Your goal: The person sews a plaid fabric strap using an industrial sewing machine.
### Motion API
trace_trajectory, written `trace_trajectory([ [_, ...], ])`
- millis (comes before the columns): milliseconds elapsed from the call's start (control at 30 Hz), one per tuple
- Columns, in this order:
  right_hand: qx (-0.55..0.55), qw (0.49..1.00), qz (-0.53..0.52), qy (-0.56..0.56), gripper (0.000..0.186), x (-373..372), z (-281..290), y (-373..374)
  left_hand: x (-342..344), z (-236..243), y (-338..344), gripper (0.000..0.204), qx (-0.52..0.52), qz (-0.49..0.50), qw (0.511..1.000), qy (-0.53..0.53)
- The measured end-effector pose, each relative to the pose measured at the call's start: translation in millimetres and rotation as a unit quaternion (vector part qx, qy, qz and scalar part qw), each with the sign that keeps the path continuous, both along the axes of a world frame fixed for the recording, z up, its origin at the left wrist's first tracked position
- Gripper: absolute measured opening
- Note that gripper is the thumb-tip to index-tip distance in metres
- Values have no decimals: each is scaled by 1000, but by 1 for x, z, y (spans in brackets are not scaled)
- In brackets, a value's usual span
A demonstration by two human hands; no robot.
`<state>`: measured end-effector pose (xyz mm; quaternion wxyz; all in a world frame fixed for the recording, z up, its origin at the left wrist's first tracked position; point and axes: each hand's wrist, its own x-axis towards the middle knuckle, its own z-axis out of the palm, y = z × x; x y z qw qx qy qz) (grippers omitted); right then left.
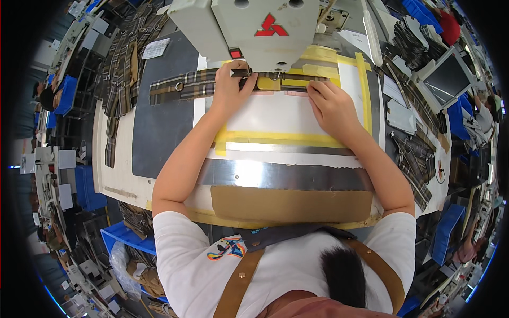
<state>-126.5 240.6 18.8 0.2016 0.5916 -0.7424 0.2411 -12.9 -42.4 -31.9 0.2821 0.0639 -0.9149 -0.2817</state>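
A sewing machine head (270, 37) with a red emblem stands over a white sheet (273, 116) bordered by yellow tape. A plaid fabric strip (191, 85) with a metal ring runs sideways beneath it. My left hand (229, 93) has its fingers closed on the strip, left of the needle, beside a small black piece (237, 73); its fingertips are partly hidden. A yellow piece (268, 84) lies on the strip under the needle area. My right hand (331, 108) pinches the strip's right part at a narrow yellow bar, its fingertips close together.
Plaid cloth piles (122, 79) lie left of a dark mat (154, 132); more cloth (413, 159) and a tilted screen (442, 79) are at right. A metal plate (281, 172) and brown board (291, 204) form the near edge. Blue bins (445, 236) and other workstations surround the table.
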Motion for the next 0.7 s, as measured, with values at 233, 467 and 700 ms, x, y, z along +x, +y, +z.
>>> trace_trajectory([
  [233, 2, 1000, -4, -13, 18, 0, 2, 1, 5, 10, 9, 36, 22, 1, 999, -32],
  [467, -4, 1000, -8, -15, 17, 1, 2, 0, 6, 10, 5, 34, 40, -11, 999, -35],
  [700, -15, 1000, -10, -10, 13, 2, 1, -2, 5, 11, 7, 32, 71, -2, 997, -31],
])
